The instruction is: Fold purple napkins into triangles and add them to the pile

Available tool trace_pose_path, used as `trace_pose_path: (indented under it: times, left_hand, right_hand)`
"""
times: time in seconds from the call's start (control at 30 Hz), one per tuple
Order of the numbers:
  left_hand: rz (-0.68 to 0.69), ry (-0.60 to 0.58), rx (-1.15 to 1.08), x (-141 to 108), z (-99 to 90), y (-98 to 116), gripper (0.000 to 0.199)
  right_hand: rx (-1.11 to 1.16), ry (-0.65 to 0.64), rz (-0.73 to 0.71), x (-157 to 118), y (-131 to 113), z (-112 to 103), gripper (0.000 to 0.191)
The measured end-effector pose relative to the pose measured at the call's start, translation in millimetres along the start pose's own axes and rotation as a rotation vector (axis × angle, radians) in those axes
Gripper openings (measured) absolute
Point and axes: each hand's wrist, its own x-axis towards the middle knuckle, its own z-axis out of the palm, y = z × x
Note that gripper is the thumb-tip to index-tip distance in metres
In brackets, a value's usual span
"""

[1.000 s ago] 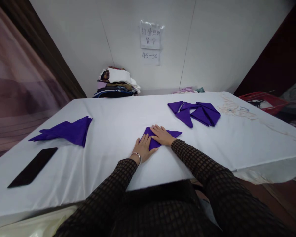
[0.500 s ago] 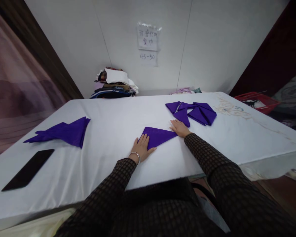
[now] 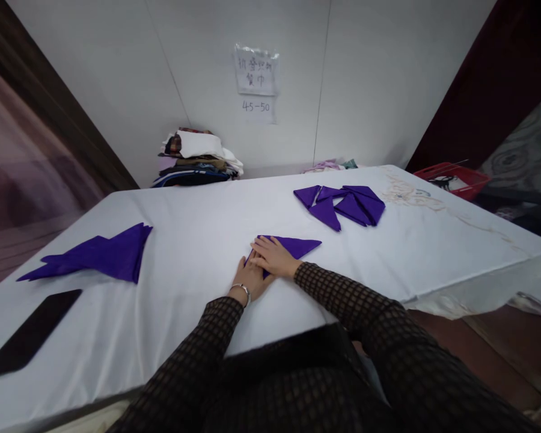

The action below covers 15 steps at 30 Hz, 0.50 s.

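A purple cloth folded to a pointed triangle point(image 3: 297, 245) lies on the white-covered table point(image 3: 189, 240), its tip toward the right. My left hand point(image 3: 251, 276), with a bracelet at the wrist, rests flat on the cloth's left end. Across it lies my right hand point(image 3: 273, 255), palm down, its fingers over the left hand's fingertips and the cloth. Both hands are laid out open and grip nothing. Part of the cloth is hidden beneath them.
Several folded purple cloths point(image 3: 354, 204) lie at the back right. Loose purple cloths point(image 3: 103, 255) and a dark flat board point(image 3: 33, 331) are at left. Stacked clothes point(image 3: 198, 159) stand by the wall; a red basket point(image 3: 471, 180) is beyond the right side.
My right hand has slid left from the cloth's pointed tip onto its left end, over my left hand. The view has shifted a little.
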Motion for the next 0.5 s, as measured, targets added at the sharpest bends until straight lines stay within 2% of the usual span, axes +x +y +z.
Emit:
trace_pose_path:
  times: [0.1,0.33,0.43,0.5]
  left_hand:
    - [-0.018,-0.014,-0.005,-0.4,-1.2,1.4,0.077]
    - [-0.024,-0.032,-0.032,-3.4,-5.0,4.7,0.078]
    - [-0.022,-0.028,-0.046,-3.8,-2.9,3.7,0.078]
    - [-0.017,-0.016,-0.049,-3.4,0.3,2.3,0.079]
  right_hand:
    - [-0.015,-0.025,0.048,-2.9,21.2,2.2,0.063]
    - [-0.155,-0.054,0.245,-33.7,104.0,-23.5,0.066]
    - [-0.215,-0.03,0.329,-35.6,111.5,-30.2,0.066]
    - [-0.22,0.007,0.324,-29.9,97.7,-30.7,0.067]
